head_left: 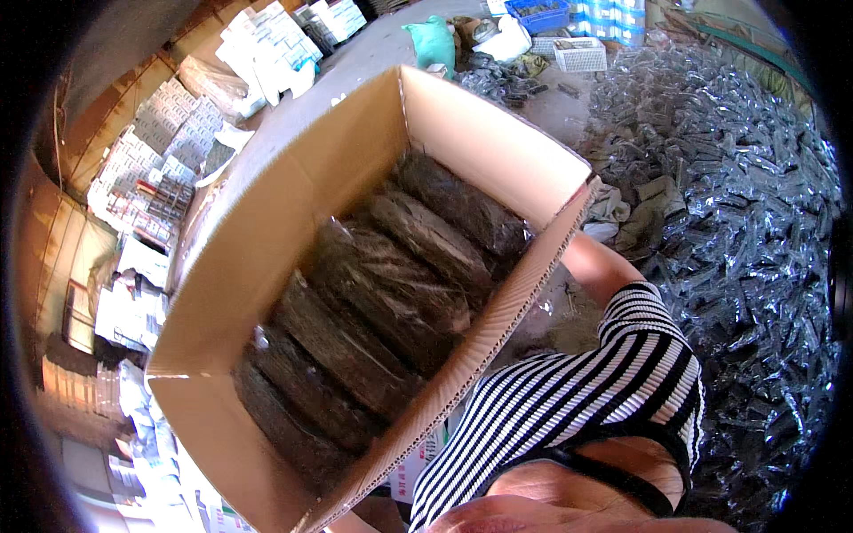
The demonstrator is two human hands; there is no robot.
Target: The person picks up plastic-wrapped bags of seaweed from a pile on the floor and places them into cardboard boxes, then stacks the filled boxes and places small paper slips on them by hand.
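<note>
A large open cardboard box (pixel 284 191) fills the middle, held up at a slant in front of my body. Several long, dark brown packs in clear plastic (pixel 342 333) lie side by side in it. They cover its bottom, and the walls rise well above them. My right forearm (pixel 597 262) reaches to the outside of the box's right end, where the wall hides the fingers of my right hand. Only a strip of my left forearm (pixel 353 522) shows under the near wall. The fingers of my left hand are hidden behind the cardboard too.
On the right, a wide heap of dark packs in shiny clear plastic (pixel 746 240) spreads over the floor. A green sack (pixel 433 43), a white crate (pixel 580 55) and a blue crate (pixel 539 15) stand at the back. Stacked white cartons (pixel 271 40) line the left side.
</note>
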